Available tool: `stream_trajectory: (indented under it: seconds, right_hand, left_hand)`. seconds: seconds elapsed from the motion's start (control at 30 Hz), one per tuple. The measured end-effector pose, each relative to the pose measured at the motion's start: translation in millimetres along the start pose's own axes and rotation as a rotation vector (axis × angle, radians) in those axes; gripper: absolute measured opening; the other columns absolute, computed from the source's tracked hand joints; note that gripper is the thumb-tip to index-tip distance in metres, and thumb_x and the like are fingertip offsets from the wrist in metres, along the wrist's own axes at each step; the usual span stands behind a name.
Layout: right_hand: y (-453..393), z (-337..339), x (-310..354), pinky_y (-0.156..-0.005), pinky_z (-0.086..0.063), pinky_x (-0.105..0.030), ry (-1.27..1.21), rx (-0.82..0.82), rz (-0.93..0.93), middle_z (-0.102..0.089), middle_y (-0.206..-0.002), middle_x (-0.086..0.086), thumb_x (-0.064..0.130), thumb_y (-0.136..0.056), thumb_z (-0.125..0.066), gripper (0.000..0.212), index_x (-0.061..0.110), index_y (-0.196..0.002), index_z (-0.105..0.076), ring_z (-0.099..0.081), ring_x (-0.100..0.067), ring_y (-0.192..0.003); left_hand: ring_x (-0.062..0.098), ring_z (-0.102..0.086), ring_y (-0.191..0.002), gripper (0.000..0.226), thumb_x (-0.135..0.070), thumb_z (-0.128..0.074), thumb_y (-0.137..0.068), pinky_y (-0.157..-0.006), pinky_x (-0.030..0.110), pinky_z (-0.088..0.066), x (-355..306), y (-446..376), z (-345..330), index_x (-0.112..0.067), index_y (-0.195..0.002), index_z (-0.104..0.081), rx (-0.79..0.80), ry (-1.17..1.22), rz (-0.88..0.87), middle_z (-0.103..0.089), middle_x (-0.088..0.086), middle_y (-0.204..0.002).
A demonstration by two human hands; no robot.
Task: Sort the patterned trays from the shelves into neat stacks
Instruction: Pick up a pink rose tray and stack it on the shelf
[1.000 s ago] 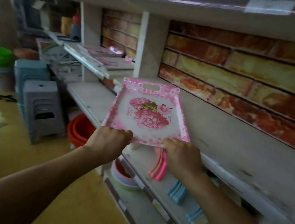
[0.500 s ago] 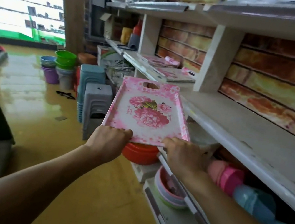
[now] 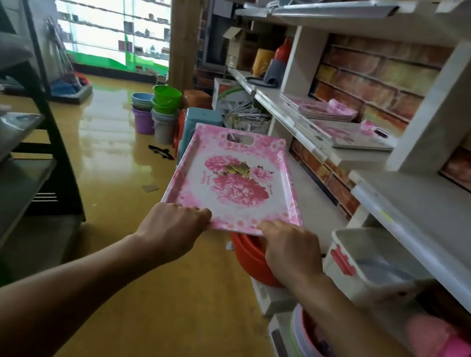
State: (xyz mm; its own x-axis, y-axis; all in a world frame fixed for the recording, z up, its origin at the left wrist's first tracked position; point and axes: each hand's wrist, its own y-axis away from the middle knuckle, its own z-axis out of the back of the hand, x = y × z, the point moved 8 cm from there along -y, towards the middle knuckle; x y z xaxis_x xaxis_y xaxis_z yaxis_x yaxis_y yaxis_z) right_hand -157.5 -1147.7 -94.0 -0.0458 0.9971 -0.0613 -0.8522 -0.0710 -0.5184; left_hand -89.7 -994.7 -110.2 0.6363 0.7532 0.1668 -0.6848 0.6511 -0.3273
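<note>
I hold a pink tray with a rose pattern [image 3: 235,178] level in front of me, over the aisle beside the shelves. My left hand [image 3: 171,227] grips its near left corner and my right hand [image 3: 290,250] grips its near right corner. Further along the middle shelf lie two stacks of similar pink trays: a nearer stack [image 3: 350,135] and a farther stack [image 3: 317,109].
White shelving [image 3: 428,210] runs along my right, with a white lidded box [image 3: 369,263] and an orange basin [image 3: 254,262] lower down. Stacked stools [image 3: 203,120] and buckets [image 3: 162,103] stand on the yellow floor ahead. A dark rack [image 3: 16,141] is at my left.
My view has swung left, from the bare shelf to down the aisle. The tray stays in both hands' grip and now hangs over the aisle instead of over the shelf.
</note>
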Motion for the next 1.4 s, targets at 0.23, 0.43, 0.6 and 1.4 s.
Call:
stream_trajectory:
  seconds: [0.23, 0.43, 0.6, 1.4]
  right_hand:
    - [-79.9, -42.4, -22.0, -0.044, -0.049, -0.026, -0.09, -0.036, 0.115, -0.066, -0.067, 0.006, 0.01, -0.071, -0.081, 0.018, 0.021, -0.081, -0.071, -0.062, -0.014, -0.051]
    - [-139.6, -72.6, -47.6, -0.052, -0.053, -0.032, -0.15, -0.054, 0.158, -0.071, -0.079, 0.0, 0.008, -0.081, -0.069, 0.016, 0.019, -0.092, -0.073, -0.066, -0.022, -0.063]
    - [-176.3, -99.2, -51.4, -0.051, -0.05, -0.031, -0.183, -0.049, 0.187, -0.07, -0.077, 0.0, 0.009, -0.082, -0.067, 0.013, 0.019, -0.089, -0.072, -0.065, -0.023, -0.062]
    - [-421.8, -225.9, -19.5, -0.046, -0.039, -0.02, 0.02, -0.068, 0.062, -0.066, -0.065, 0.005, 0.006, -0.062, -0.079, 0.027, 0.023, -0.08, -0.07, -0.061, -0.02, -0.052]
  left_hand:
    - [0.022, -0.066, -0.073, 0.02, -0.034, -0.037, -0.101, -0.055, 0.031, -0.048, 41.3, -64.2, -17.6, -0.023, -0.106, -0.053, -0.008, -0.043, 0.094, -0.069, 0.0, -0.09]
    - [0.018, -0.063, -0.073, 0.025, -0.036, -0.032, -0.103, -0.054, 0.029, -0.039, 59.6, -115.5, -24.0, -0.022, -0.111, -0.051, 0.007, -0.079, 0.148, -0.068, -0.002, -0.094]
    - [0.015, -0.056, -0.066, 0.026, -0.038, -0.031, -0.102, -0.054, 0.029, -0.039, 83.5, -142.7, -37.8, -0.022, -0.11, -0.05, 0.035, -0.091, 0.176, -0.066, -0.002, -0.092]
    - [0.02, -0.066, -0.079, 0.025, -0.038, -0.033, -0.102, -0.058, 0.03, -0.05, 306.8, -327.2, -129.5, -0.023, -0.113, -0.05, -0.01, -0.059, 0.054, -0.068, -0.001, -0.098]
